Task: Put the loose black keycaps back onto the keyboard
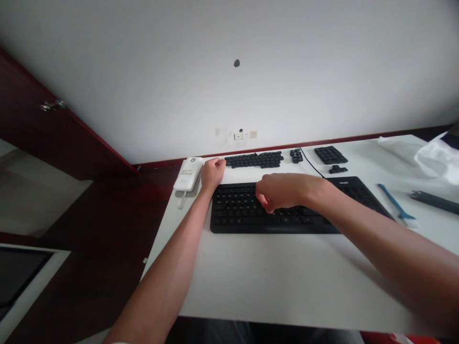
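Note:
A black keyboard [258, 228] lies on the white table, with many keys in place. Over its middle, my right hand [281, 188] is closed with its fingers curled down toward the keys; whatever the fingertips hold or touch is hidden. Behind the keyboard's left corner, my left hand [213, 173] is closed in a pinch at the left end of the loose black keycaps [247, 160]. What sits between those fingers, if anything, is too small to tell. The keycaps lie in rows behind the keyboard, with a small cluster [296, 155] and a number-pad group [330, 155] farther right.
Left of my left hand lies a white power bank [189, 173] with a short cable. A blue brush [396, 205], a dark tool [435, 200] and a white plastic bag [439, 155] are at the right. The table [251, 277] stands against the wall; its left edge drops to dark floor.

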Action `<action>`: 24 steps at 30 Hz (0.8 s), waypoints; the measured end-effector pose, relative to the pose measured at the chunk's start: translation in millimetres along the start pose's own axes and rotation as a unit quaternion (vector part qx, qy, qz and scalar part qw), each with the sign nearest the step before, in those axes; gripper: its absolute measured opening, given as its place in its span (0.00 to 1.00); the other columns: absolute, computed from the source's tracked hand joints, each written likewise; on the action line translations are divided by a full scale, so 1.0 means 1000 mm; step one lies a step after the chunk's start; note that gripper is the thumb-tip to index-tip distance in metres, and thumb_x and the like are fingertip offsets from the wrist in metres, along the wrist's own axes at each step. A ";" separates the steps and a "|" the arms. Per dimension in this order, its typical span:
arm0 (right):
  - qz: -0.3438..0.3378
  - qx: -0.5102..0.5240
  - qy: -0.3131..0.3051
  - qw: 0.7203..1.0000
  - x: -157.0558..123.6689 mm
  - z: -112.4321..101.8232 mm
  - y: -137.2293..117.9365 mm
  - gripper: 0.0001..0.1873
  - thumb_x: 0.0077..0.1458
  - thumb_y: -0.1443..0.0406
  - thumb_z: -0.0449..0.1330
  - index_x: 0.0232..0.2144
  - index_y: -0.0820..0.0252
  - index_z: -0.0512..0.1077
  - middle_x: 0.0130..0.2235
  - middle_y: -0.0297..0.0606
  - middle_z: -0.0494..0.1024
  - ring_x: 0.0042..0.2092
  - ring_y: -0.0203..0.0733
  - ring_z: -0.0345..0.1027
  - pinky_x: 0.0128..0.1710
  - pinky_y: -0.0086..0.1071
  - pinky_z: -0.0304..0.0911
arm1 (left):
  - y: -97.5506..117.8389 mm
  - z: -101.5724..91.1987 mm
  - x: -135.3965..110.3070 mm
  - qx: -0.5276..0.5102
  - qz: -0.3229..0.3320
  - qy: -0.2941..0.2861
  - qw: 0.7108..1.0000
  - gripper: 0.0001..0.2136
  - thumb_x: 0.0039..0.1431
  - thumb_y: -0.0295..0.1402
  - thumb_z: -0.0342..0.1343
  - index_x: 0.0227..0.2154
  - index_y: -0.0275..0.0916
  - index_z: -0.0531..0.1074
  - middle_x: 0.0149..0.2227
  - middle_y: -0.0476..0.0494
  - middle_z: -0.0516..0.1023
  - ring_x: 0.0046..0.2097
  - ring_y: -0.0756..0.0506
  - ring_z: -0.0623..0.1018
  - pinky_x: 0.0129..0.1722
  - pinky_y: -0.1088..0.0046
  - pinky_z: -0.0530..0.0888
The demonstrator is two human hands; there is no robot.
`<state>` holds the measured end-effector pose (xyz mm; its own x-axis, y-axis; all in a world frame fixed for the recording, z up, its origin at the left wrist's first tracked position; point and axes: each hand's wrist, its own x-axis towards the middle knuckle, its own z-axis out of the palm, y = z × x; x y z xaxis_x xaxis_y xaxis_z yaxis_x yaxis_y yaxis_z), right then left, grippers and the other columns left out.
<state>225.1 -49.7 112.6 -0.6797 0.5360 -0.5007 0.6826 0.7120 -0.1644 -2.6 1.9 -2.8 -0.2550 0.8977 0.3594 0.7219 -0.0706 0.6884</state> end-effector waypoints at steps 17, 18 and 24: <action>0.015 -0.032 0.020 0.999 -0.001 0.002 -0.005 0.10 0.50 0.68 0.68 0.37 0.59 0.85 0.35 0.44 0.85 0.32 0.49 0.77 0.28 0.35 0.60 | 0.002 0.000 0.000 0.008 -0.014 -0.001 1.000 0.17 0.62 0.37 0.52 0.19 0.40 0.56 0.20 0.53 0.58 0.27 0.50 0.59 0.30 0.70 0.54; 0.016 -0.033 0.021 0.999 -0.001 0.002 -0.005 0.10 0.50 0.68 0.67 0.37 0.59 0.85 0.35 0.44 0.85 0.32 0.49 0.77 0.28 0.35 0.59 | 0.002 0.000 0.000 0.009 -0.016 -0.001 1.000 0.18 0.62 0.36 0.52 0.19 0.40 0.55 0.20 0.53 0.57 0.27 0.50 0.59 0.30 0.70 0.54; 0.018 -0.029 0.024 0.999 -0.001 0.002 -0.009 0.09 0.50 0.69 0.67 0.35 0.59 0.85 0.34 0.45 0.84 0.32 0.49 0.77 0.28 0.35 0.59 | 0.004 0.000 -0.001 0.008 -0.016 -0.004 1.000 0.18 0.62 0.36 0.52 0.19 0.41 0.56 0.21 0.53 0.58 0.28 0.49 0.60 0.30 0.70 0.55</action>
<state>220.4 -57.9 112.8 -0.6684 0.5818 -0.4634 0.6907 0.7167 -0.0963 -0.2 0.9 -0.3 -0.2740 0.9025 0.3324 0.7238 -0.0341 0.6892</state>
